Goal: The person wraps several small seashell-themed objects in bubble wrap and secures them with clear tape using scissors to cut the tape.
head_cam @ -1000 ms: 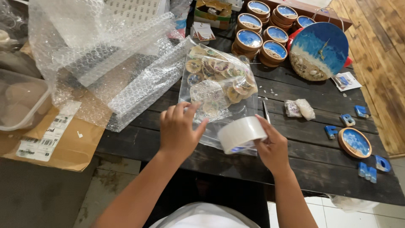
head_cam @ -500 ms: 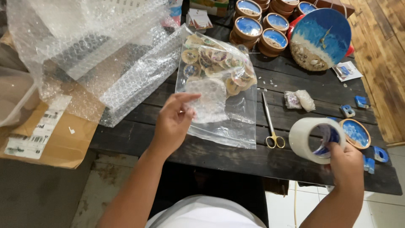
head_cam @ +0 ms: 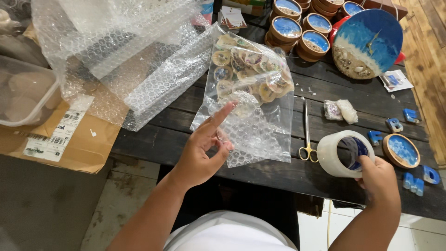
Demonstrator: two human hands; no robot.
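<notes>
Far left of the left hand sits one clear plastic tub [head_cam: 23, 95], and below it one flattened brown cardboard box [head_cam: 81, 148] bearing one white rectangular shipping label [head_cam: 55, 135] with black bars. Above and left of that hand lies a heap of clear bubble wrap [head_cam: 125, 56], several sheets overlapping, too tangled to count. The left hand [head_cam: 202, 151] is raised over the near edge of the dark wooden table [head_cam: 278, 174], its forefinger stretched out and its thumb and middle finger pinching the near corner of one clear plastic bag [head_cam: 253, 100]; the bag lies just beyond the fingers and holds many small round discs, piled so that I cannot count them, with a small piece of bubble wrap inside. Between the hands lies one pair of gold-handled scissors [head_cam: 307, 135]. The right hand [head_cam: 378, 179] grips one roll of clear tape [head_cam: 344, 153], fingers hooked inside its core. Beyond it are two small wrapped packets [head_cam: 341, 110], one round blue clock face [head_cam: 367, 44], at least six wooden-rimmed blue coasters [head_cam: 302, 32] and one small white card [head_cam: 395, 80]. Right of the tape lies one more blue coaster [head_cam: 402, 149] among five blue letter pieces [head_cam: 394, 124]. Half a second ago the left hand held the bag with curled fingers; now the forefinger points outward, and the tape sits much as before.
</notes>
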